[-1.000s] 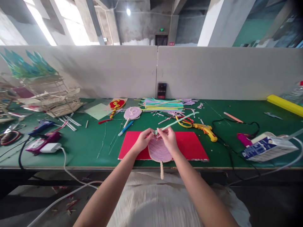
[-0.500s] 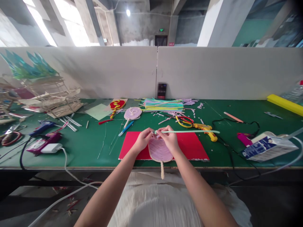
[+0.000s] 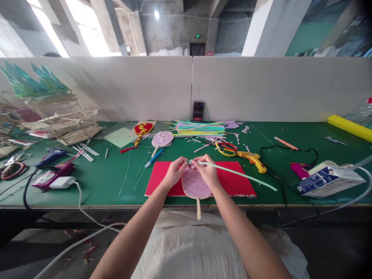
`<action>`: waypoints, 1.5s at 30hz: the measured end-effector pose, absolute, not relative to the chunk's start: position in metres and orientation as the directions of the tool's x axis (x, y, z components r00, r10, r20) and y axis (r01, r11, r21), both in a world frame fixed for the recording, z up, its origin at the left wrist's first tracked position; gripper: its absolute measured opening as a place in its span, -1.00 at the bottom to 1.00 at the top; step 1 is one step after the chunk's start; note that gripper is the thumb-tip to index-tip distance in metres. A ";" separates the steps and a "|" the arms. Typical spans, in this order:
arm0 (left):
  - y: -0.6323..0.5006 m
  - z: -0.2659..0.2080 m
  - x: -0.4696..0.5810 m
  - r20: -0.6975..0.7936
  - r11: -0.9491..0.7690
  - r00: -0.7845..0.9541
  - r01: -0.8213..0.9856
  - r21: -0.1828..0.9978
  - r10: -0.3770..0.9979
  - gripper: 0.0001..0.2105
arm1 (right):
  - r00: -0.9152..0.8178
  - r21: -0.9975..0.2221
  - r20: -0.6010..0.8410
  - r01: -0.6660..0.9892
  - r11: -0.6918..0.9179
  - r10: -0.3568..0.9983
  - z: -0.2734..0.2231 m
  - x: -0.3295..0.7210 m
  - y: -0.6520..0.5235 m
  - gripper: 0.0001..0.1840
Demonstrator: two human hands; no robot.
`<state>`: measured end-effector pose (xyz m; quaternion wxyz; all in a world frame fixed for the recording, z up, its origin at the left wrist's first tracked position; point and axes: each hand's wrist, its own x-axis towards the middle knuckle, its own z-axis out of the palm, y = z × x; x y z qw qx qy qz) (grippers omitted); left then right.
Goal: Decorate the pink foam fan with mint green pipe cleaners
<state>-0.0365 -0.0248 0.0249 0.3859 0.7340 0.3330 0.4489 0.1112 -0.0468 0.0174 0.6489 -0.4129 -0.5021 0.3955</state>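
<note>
Above a lilac fan-shaped piece [image 3: 197, 186] with a cream rim and short handle, both hands meet with fingertips nearly touching. My left hand [image 3: 176, 171] is closed in a pinch on the curled end of a pale green pipe cleaner [image 3: 247, 176]. My right hand [image 3: 207, 170] pinches the same pipe cleaner slightly farther along, and its long free end slopes down to the right. The fan lies over a red board [image 3: 232, 178], its handle past the table's front edge. Fingers partly hide the fan's top and the curl.
Behind are a bundle of pastel pipe cleaners [image 3: 200, 129], another lilac fan [image 3: 162, 138], a red-and-yellow fan [image 3: 143, 129] and a blue pen [image 3: 154, 157]. Right lie a yellow glue gun [image 3: 252, 159] and a carton [image 3: 328, 182]; left, a power strip [image 3: 55, 176] and a wooden model [image 3: 72, 128].
The pipe cleaner's free end has swung downward, from nearly level to sloping right. Both hands stay in about the same place, still pinching.
</note>
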 end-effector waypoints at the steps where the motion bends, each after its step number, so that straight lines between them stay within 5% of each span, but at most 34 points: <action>1: -0.025 0.025 -0.036 0.404 -0.485 0.370 0.157 0.860 0.837 -0.79 | 0.185 -0.933 0.331 -0.082 0.350 0.925 0.017 0.111 -0.047 -0.65; 31: -0.019 0.019 -0.038 0.244 -0.314 0.450 0.089 0.945 0.859 -0.72 | 0.174 -0.914 0.401 0.011 0.406 0.899 0.020 0.111 -0.050 -0.72; 45: -0.021 0.022 -0.039 0.411 -0.503 0.344 0.243 0.830 0.844 -0.77 | 0.197 -0.909 0.411 0.016 0.416 0.890 0.019 0.109 -0.050 -0.71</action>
